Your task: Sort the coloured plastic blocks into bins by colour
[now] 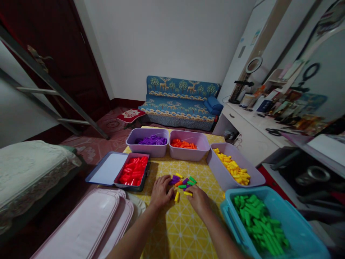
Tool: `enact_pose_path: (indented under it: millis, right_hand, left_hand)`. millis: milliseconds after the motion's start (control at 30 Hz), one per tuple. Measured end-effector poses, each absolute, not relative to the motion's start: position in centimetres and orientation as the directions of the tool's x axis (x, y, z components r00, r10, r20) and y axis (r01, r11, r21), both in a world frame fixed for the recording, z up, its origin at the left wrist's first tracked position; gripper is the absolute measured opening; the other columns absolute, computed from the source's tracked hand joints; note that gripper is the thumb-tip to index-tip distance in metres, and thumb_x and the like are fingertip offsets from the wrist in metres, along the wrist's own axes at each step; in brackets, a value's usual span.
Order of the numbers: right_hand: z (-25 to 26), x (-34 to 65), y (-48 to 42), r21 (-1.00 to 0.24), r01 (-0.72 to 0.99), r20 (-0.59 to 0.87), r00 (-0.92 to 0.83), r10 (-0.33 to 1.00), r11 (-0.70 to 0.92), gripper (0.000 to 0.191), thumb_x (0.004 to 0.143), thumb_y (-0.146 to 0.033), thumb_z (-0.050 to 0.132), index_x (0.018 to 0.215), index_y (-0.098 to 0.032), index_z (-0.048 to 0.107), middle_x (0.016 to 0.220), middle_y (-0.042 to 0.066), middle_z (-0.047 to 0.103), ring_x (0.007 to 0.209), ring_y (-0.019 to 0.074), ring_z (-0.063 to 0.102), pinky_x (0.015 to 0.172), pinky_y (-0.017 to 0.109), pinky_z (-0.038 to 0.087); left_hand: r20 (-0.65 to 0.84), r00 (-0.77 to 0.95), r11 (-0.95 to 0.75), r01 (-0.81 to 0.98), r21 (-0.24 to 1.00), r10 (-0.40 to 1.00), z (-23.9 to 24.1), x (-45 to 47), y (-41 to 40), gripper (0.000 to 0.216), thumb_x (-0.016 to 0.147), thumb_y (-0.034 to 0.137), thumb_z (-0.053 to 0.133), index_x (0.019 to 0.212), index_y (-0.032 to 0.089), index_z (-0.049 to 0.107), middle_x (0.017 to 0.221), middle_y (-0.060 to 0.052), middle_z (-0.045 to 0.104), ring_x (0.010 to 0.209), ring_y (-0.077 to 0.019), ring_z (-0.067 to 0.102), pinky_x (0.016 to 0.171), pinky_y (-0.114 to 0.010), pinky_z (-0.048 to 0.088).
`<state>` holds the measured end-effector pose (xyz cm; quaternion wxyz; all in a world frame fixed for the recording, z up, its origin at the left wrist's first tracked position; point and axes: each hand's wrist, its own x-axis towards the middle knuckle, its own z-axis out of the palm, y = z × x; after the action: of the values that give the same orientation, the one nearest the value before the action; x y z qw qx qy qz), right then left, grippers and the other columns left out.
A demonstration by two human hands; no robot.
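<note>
A small pile of short plastic tubes lies on the table between my hands: purple tubes [174,178], an orange tube [178,183], green tubes [192,179] and yellow ones. My left hand [161,192] rests at the pile's left side, fingers apart and fingertips by the purple tubes. A loose yellow tube [176,196] lies just right of its thumb. On the right, my right hand [199,199] is curled, with a yellow tube [188,193] sticking out between thumb and fingers. Its fingertips are close to the green tubes.
Purple bin [147,152] and orange-tube bin [188,154] stand at the back; a yellow-tube bin [215,167] and blue green-tube bin [229,212] are right. Left are an open case of red tubes [133,172] and stacked pink lids [81,219]. Patterned cloth [183,230] covers the table.
</note>
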<state>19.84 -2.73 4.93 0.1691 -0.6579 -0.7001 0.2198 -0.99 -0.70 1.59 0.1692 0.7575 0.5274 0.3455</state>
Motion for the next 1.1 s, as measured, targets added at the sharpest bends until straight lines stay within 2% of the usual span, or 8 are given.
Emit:
enact_pose_path:
  millis: [67, 200, 367, 500, 700, 900, 1033, 1100]
  right_hand:
    - [5.0, 19.5, -2.3, -0.489, 0.872, -0.028, -0.055, 0.998, 0.034, 0.031, 0.077, -0.012, 0.061, 0.104, -0.02, 0.073, 0.109, 0.009, 0.07, 0.101, 0.0211, 0.065, 0.089, 0.031, 0.047]
    - [5.6, 18.1, -1.8, -0.416, 0.909, 0.051, -0.002, 0.999, 0.023, 0.017, 0.084, -0.02, 0.06, 0.095, -0.021, 0.072, 0.105, 0.008, 0.068, 0.101, 0.0221, 0.062, 0.09, 0.032, 0.046]
    - [6.2, 16.1, -0.7, -0.362, 0.922, 0.157, -0.086, 0.984, 0.138, 0.023, 0.084, -0.016, 0.058, 0.104, -0.023, 0.068, 0.11, 0.006, 0.065, 0.108, 0.0224, 0.056, 0.094, 0.031, 0.042]
    - [6.2, 15.1, 0.1, -0.294, 0.935, 0.109, -0.175, 0.979, 0.2, 0.027, 0.088, -0.013, 0.051, 0.104, -0.024, 0.069, 0.112, 0.007, 0.066, 0.108, 0.0228, 0.055, 0.093, 0.032, 0.041]
    - [6.4, 14.6, 1.2, -0.226, 0.958, 0.06, -0.165, 0.984, 0.175, 0.03, 0.091, -0.014, 0.044, 0.1, -0.023, 0.07, 0.11, 0.01, 0.066, 0.105, 0.0243, 0.057, 0.086, 0.033, 0.041]
    - [5.1, 15.2, 1.7, -0.284, 0.939, 0.096, -0.174, 0.98, 0.195, 0.031, 0.089, -0.01, 0.045, 0.1, -0.023, 0.07, 0.107, 0.008, 0.066, 0.103, 0.0202, 0.059, 0.088, 0.028, 0.042]
    - [4.7, 15.8, 1.5, -0.487, 0.855, 0.199, -0.087, 0.976, 0.176, 0.028, 0.088, -0.011, 0.046, 0.096, -0.023, 0.07, 0.102, 0.006, 0.065, 0.097, 0.0175, 0.061, 0.088, 0.025, 0.045]
    - [4.9, 15.9, 1.4, -0.532, 0.831, 0.212, -0.057, 0.976, 0.164, 0.028, 0.088, -0.011, 0.046, 0.093, -0.023, 0.071, 0.1, 0.006, 0.066, 0.095, 0.0179, 0.062, 0.088, 0.026, 0.046]
  left_hand:
    - [0.35, 0.205, -0.389, 0.682, 0.619, 0.914, 1.5, -1.0, -0.7, 0.039, 0.082, 0.025, 0.059, 0.121, 0.023, 0.061, 0.132, -0.007, 0.06, 0.124, -0.0259, 0.052, 0.109, -0.047, 0.038]
    - [0.346, 0.216, -0.395, 0.68, 0.617, 0.913, 1.5, -1.0, -0.6, 0.04, 0.081, 0.026, 0.06, 0.121, 0.024, 0.061, 0.131, -0.007, 0.06, 0.123, -0.0261, 0.053, 0.108, -0.047, 0.038]
    - [0.341, 0.205, -0.383, 0.685, 0.619, 0.917, 1.6, -1.0, -0.5, 0.041, 0.081, 0.026, 0.059, 0.122, 0.024, 0.061, 0.131, -0.008, 0.061, 0.123, -0.0265, 0.053, 0.108, -0.048, 0.038]
    - [0.336, 0.209, -0.382, 0.687, 0.618, 0.918, 1.7, -1.0, -0.5, 0.038, 0.081, 0.026, 0.06, 0.119, 0.024, 0.062, 0.13, -0.007, 0.061, 0.122, -0.0258, 0.053, 0.108, -0.047, 0.038]
    - [0.33, 0.209, -0.378, 0.693, 0.614, 0.92, 1.9, -1.0, -0.6, 0.037, 0.081, 0.027, 0.06, 0.117, 0.022, 0.063, 0.13, -0.008, 0.061, 0.122, -0.0265, 0.053, 0.107, -0.047, 0.039]
    - [0.362, 0.211, -0.401, 0.687, 0.606, 0.908, 1.5, -1.0, -0.5, 0.037, 0.08, 0.027, 0.06, 0.117, 0.022, 0.063, 0.129, -0.008, 0.061, 0.12, -0.0262, 0.054, 0.106, -0.047, 0.04]
    - [0.375, 0.206, -0.407, 0.684, 0.606, 0.904, 1.2, -1.0, -0.3, 0.038, 0.08, 0.025, 0.059, 0.118, 0.022, 0.062, 0.129, -0.007, 0.061, 0.121, -0.0256, 0.053, 0.107, -0.046, 0.039]
    - [0.373, 0.202, -0.404, 0.684, 0.607, 0.905, 1.2, -1.0, -0.4, 0.039, 0.08, 0.026, 0.06, 0.118, 0.022, 0.062, 0.129, -0.007, 0.062, 0.121, -0.0257, 0.054, 0.107, -0.047, 0.039]
